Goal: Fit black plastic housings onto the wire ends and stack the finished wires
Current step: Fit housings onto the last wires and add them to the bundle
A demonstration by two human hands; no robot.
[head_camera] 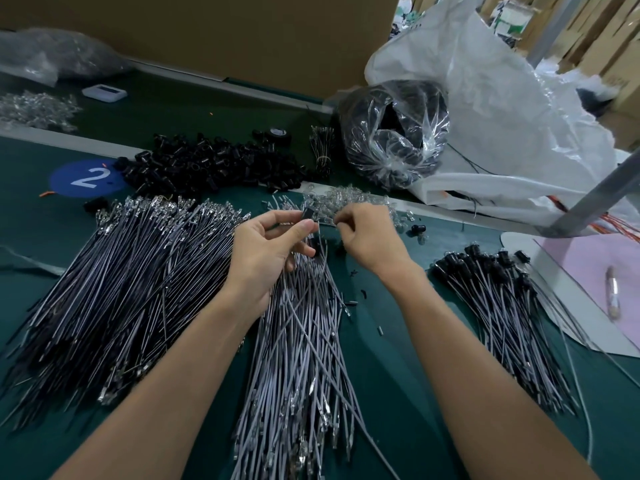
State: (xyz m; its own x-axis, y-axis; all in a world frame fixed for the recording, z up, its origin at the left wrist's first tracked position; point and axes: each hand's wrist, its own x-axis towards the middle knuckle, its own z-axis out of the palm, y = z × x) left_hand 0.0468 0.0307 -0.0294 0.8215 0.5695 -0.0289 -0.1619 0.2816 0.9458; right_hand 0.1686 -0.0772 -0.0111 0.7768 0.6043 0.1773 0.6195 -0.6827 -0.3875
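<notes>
Head view: green bench (398, 341), wire piles (114, 282); cardboard wall (225, 32) behind.

We log: table (388, 358) green; housings (214, 164) black; wires (301, 341) grey with silver tips; disc (69, 181) blue, white "2"; bag (502, 116) white; sheet (581, 265) pink; cardboard (207, 29) brown.

Whether the right hand (367, 237) pinches anything cannot be told: its curled fingertips hide it. The left hand (273, 244) partly covers the black housing (307, 213) it holds. The middle wire pile (304, 358) runs out of view at the near edge of the desk (398, 341); the bag (52, 57) at the far left corner is blurred
</notes>
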